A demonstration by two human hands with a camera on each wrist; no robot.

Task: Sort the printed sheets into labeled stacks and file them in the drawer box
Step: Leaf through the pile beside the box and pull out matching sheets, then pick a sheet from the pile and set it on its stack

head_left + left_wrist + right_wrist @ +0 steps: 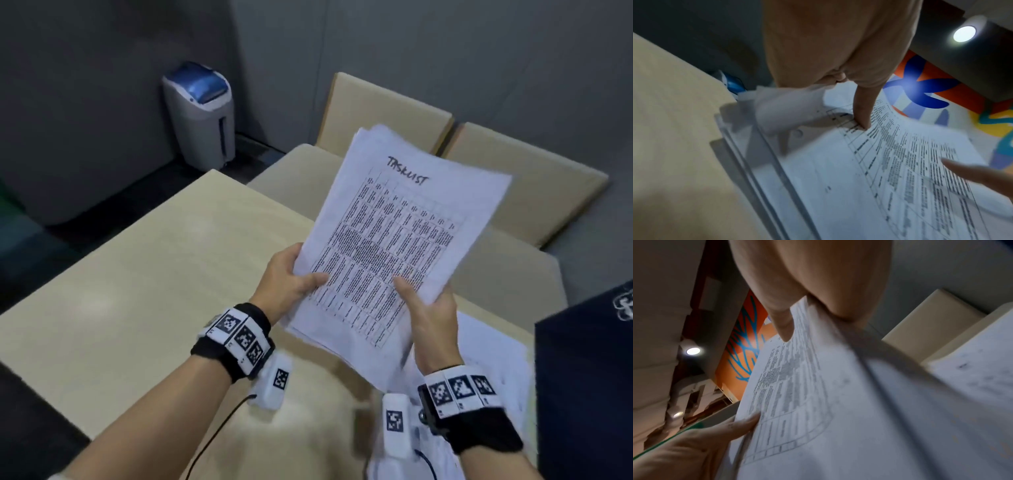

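Observation:
A stack of printed sheets [404, 222] is held up above the light wooden table [120, 291]; its top page shows a dense table under the handwritten heading "TASKLIST". My left hand [291, 277] grips the stack's left edge, thumb on top of the page [910, 170]. My right hand [428, 308] grips the lower right edge, thumb [783, 324] pressed on the print, fingers hidden behind the sheets [838, 402]. More white sheets [496, 370] lie on the table below my right wrist.
Beige padded chairs [513, 178] stand behind the table. A grey bin with a blue lid [202, 113] sits on the floor at the back left. A dark navy object [589, 394] fills the right edge. A drawer box is not in view.

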